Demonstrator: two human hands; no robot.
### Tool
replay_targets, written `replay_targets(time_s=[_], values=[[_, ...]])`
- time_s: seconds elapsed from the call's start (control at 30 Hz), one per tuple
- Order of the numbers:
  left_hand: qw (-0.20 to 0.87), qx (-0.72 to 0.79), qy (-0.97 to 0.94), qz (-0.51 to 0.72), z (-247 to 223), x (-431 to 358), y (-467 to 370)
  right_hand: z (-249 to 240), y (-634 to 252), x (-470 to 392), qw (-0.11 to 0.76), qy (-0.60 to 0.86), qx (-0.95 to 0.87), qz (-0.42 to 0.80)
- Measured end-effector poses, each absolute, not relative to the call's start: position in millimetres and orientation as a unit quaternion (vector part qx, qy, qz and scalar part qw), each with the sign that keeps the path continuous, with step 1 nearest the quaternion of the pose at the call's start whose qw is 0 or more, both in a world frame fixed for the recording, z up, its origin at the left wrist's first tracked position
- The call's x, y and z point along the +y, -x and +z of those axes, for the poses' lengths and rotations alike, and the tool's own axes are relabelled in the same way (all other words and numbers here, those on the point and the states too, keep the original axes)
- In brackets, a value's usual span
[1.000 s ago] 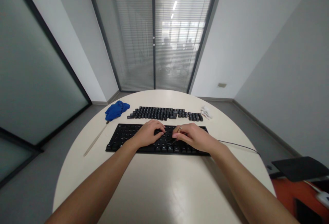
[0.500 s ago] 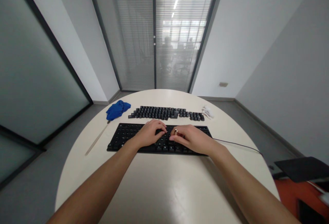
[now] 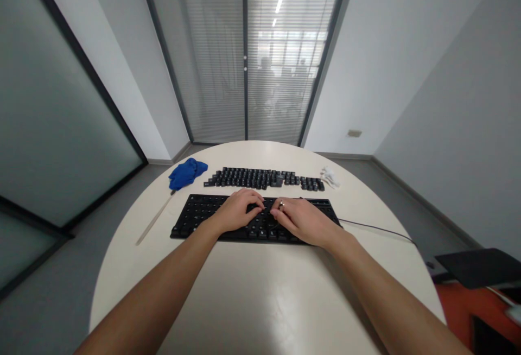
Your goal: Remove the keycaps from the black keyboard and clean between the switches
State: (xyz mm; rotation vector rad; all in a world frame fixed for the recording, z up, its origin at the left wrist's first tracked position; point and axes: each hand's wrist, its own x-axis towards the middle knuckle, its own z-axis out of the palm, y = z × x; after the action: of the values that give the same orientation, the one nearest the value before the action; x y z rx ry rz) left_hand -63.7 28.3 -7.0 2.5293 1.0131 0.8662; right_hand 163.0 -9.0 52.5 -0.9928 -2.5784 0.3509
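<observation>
**Keyboard (image 3: 260,234) held from both sides, keycaps (image 3: 244,178) at 12**

Clock centred on keyboard, 12 = far side. Laid flat and crosswise on counter (image 3: 244,295), probably for equal reach.

Left hand (image 3: 237,211) in from 7, palm down, wrist low over the keys. Grip apart: small gap between thumb and fingers, nothing visible inside. Probably steadying.

Right hand (image 3: 303,220) in from 5, knuckles up, fingers bent down to the middle keys, thumb tucked close, ring (image 3: 281,204) uppermost. Can't tell if grip is clamped on anything; too dark and small there.

Keycaps in staggered rows just beyond keyboard, blocks spaced apart, likely to preserve key order. Blue cloth (image 3: 187,174) at 10, stick (image 3: 153,220) at 9, white wad (image 3: 329,176) at 2: likely parked outboard to avoid crowding. Cable (image 3: 374,227) out toward 3, past right wrist to counter edge.
</observation>
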Motion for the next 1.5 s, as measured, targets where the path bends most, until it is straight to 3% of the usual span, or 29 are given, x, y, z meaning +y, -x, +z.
replay_targets(time_s=[0.33,0.67,0.9,1.2,1.5], values=[[0.138,0.346,-0.877,0.303,-6.8,28.5,63.1,47.3,-147.2,-12.7,0.141,0.324,-0.935,0.032],[0.138,0.351,-0.879,0.292,-6.7,28.4,63.9,47.6,-165.6,-6.4,0.185,0.397,-0.886,0.150],[0.129,0.303,-0.904,0.274,8.4,12.8,62.3,35.8,-165.5,-2.8,0.154,0.384,-0.890,0.192],[0.119,0.284,-0.928,0.210,13.4,4.8,54.5,8.5,-169.1,11.4,0.234,0.360,-0.840,0.332],[0.161,0.270,-0.918,0.241,11.5,0.0,40.0,6.5,-174.1,13.9,0.301,0.360,-0.805,0.362]])
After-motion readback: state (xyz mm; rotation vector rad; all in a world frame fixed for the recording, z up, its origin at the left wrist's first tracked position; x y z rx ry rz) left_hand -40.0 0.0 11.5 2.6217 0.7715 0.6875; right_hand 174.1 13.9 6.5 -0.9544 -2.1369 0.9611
